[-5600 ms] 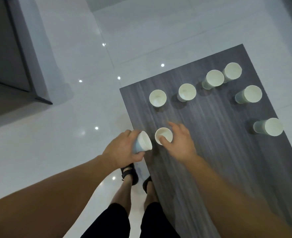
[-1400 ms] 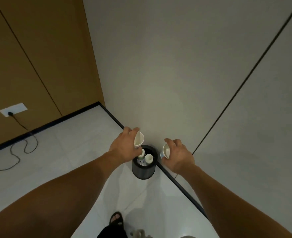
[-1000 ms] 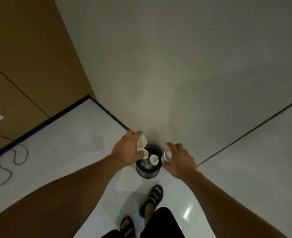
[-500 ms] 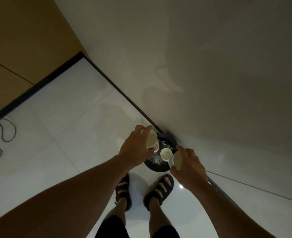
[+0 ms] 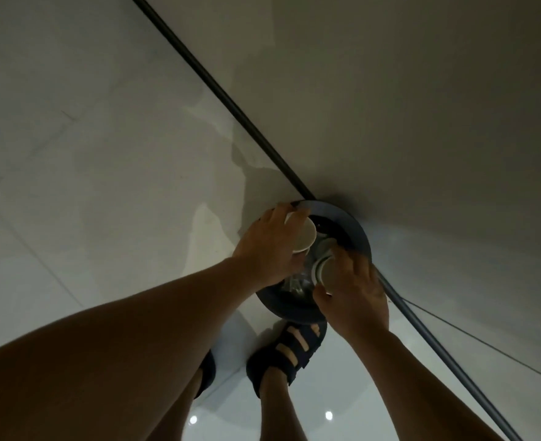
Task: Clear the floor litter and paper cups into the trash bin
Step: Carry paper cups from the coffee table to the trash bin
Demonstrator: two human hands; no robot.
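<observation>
White paper cup [image 5: 305,236] in left hand [image 5: 267,249], second cup [image 5: 326,271] in right hand [image 5: 355,299], fingers clamped round each, above the trash bin [image 5: 362,238] rim (bin by the baseboard [image 5: 231,105]; floor [image 5: 87,154] open leftward).

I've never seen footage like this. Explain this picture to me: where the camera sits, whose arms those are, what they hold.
No machine here: a person wears a wide-angle camera on the head, looking down, so both bare arms are the wearer's own. The left hand grips a paper cup and the right hand grips a second paper cup, fingers curled round each. Both cups hang over the open top of a round dark trash bin, which stands on the pale floor by the wall. Something already lies inside it, too dim to name. A foot in a dark sandal stands close by.
</observation>
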